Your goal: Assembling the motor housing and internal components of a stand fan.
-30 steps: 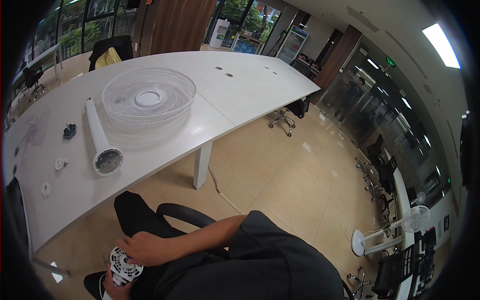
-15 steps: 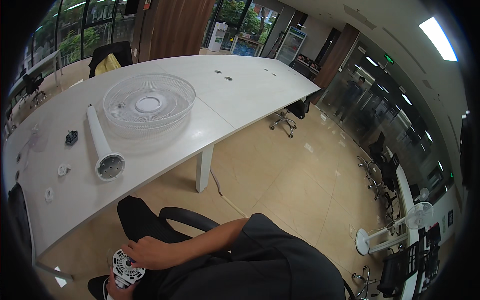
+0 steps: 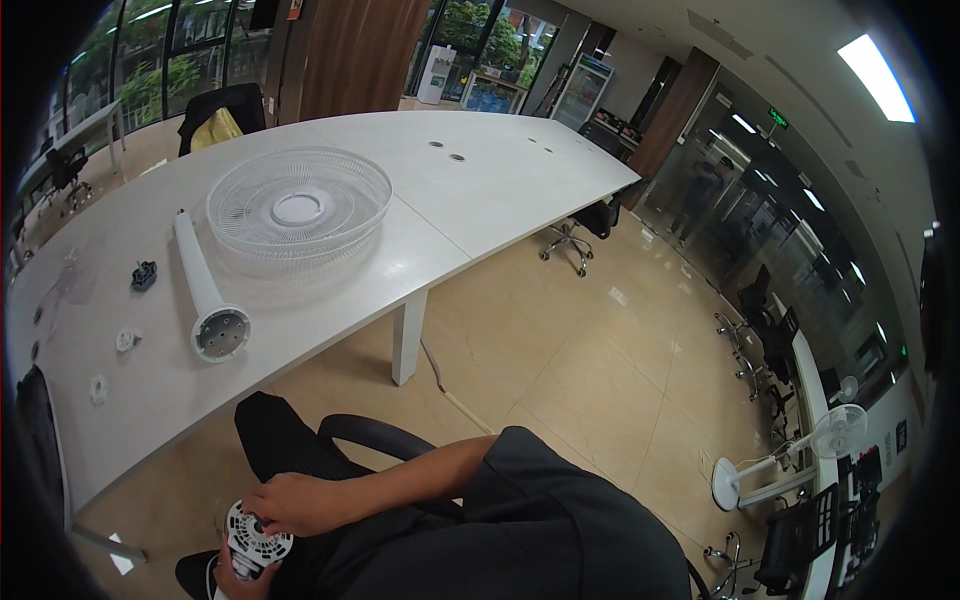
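Motor housing (image 3: pixel 251 543), white, round and slotted, is held over the person's lap, off the surface (image 3: pixel 430 225) and well to the near side of the fan guard (image 3: pixel 297 208). Left hand (image 3: pixel 243 580): grip closed around the lower edge of the housing, fingers curled against it. Right hand (image 3: pixel 300 503): fingers bent down onto the slotted face at its dark centre; how far this grip is closed, and whether it pinches a small part there, cannot be told.

The guard, of fine pale wire, lies flat on the surface. Just left of the guard lies a white pole (image 3: pixel 200 275), its wide flanged end toward the person. Farther left of the guard, apart from one another, are a dark grey knob (image 3: pixel 144 276), a small white fitting (image 3: pixel 127 340) and a white ring (image 3: pixel 98 390). Beyond the guard stands a black chair (image 3: pixel 242 104) bearing a yellow cloth (image 3: pixel 218 130). Far right of the guard, off the surface, is a white standing fan (image 3: pixel 838 432).
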A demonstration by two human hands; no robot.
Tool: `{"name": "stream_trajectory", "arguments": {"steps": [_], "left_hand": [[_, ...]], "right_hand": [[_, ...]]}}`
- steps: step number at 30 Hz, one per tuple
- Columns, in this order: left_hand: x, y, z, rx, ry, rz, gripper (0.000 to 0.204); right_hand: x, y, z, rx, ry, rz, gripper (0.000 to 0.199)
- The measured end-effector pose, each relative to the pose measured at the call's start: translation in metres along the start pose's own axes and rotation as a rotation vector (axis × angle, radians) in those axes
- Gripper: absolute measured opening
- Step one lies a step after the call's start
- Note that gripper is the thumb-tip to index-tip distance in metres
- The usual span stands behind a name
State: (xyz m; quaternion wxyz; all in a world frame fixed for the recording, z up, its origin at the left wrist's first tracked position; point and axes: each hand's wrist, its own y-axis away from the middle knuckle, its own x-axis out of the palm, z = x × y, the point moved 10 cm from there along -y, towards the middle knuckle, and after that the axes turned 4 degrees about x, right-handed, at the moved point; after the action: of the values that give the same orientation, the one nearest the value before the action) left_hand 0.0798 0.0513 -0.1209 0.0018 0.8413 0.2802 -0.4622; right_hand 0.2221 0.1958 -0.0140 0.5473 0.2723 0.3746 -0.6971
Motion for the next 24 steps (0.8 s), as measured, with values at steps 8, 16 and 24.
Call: {"name": "stream_trajectory", "arguments": {"steps": [8,16,24], "left_hand": [[0.015,0.005,0.043,0.066,-0.027,-0.029,0.086],[-0.004,-0.002,-0.002,0.093,0.036,-0.058,0.093],[-0.013,-0.004,-0.008,0.023,0.031,-0.084,0.090]], "right_hand": [[0.004,-0.007,0.007,0.031,0.017,-0.019,0.038],[-0.004,0.001,-0.004,0.068,0.321,0.149,0.048],[-0.021,0.004,-0.001,0.010,0.244,0.169,0.042]]}}
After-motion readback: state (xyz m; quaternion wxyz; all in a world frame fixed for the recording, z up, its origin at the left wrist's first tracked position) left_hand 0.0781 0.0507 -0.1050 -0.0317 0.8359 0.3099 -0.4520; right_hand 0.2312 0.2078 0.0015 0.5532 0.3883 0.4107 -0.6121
